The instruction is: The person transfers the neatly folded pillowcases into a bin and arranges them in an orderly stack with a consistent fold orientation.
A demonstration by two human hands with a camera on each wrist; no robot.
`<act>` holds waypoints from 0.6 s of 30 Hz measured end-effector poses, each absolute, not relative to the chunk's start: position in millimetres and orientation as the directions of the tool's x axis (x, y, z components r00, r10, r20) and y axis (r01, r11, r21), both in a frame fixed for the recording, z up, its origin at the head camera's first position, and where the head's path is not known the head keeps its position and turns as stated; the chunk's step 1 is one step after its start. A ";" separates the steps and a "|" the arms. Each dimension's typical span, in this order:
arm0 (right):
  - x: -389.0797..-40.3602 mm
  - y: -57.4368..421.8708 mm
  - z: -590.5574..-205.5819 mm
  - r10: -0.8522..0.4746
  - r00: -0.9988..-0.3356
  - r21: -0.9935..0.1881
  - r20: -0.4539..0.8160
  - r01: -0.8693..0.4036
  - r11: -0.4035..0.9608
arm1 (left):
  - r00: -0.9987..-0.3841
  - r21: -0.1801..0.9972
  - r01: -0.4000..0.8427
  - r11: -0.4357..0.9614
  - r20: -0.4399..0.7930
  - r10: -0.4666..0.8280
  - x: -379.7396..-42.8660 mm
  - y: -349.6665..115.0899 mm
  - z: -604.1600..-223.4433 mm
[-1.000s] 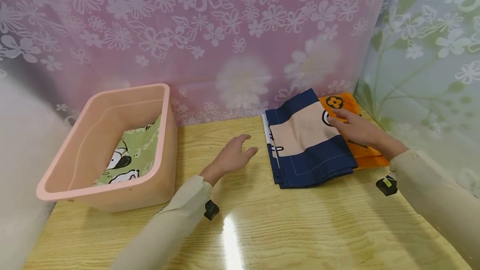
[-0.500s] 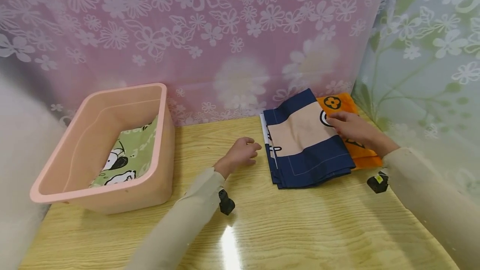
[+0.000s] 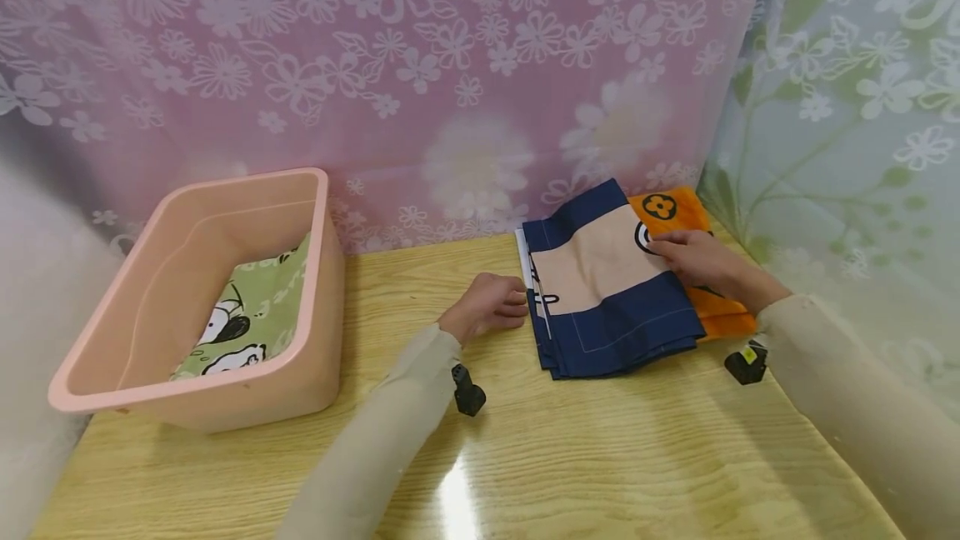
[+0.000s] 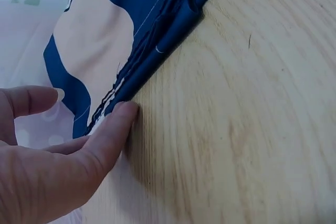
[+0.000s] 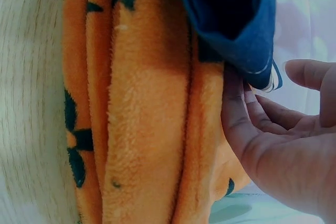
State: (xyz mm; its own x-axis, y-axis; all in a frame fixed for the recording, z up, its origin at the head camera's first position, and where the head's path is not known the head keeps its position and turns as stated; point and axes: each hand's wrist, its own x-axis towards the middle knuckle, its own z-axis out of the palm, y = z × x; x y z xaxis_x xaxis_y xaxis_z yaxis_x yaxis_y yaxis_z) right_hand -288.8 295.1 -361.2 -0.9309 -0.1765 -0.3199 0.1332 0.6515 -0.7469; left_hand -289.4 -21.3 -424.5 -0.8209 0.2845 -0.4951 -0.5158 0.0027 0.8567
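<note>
A folded navy and peach cloth (image 3: 592, 265) lies at the back right of the table, partly over a folded orange plush blanket (image 5: 149, 103) with dark motifs. At the cloth's left edge is my left hand (image 3: 491, 307). In the left wrist view its fingertips (image 4: 126, 111) meet the layered edge, while the thumb stands apart. My right hand (image 3: 708, 261) is at the opposite edge. In the right wrist view, its fingers (image 5: 239, 108) reach under the navy cloth, above the orange blanket, and the thumb stands off from the cloth.
A pink plastic tub (image 3: 326, 307) stands on the left of the wooden table (image 3: 585, 457), with a folded green cartoon-print cloth (image 3: 266, 307) inside. A pink floral curtain (image 3: 375, 90) hangs behind, and a pale floral one (image 3: 847, 148) on the right.
My left hand has moved right to the left edge of the navy and peach cloth. My right hand's fingers have closed in on the opposite edge.
</note>
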 end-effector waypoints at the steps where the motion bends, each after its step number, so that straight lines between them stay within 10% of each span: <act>1: -289.0 295.3 -361.6 -0.180 -0.928 -0.756 -0.325 0.141 0.639 | -0.822 0.859 -0.512 0.009 -0.494 0.283 -289.6 -19.7 -424.7; 18: -292.9 300.4 -376.4 -0.171 -0.906 -0.779 -0.387 0.222 0.586 | -0.802 0.835 -0.550 -0.031 -0.518 0.297 -297.9 14.4 -436.0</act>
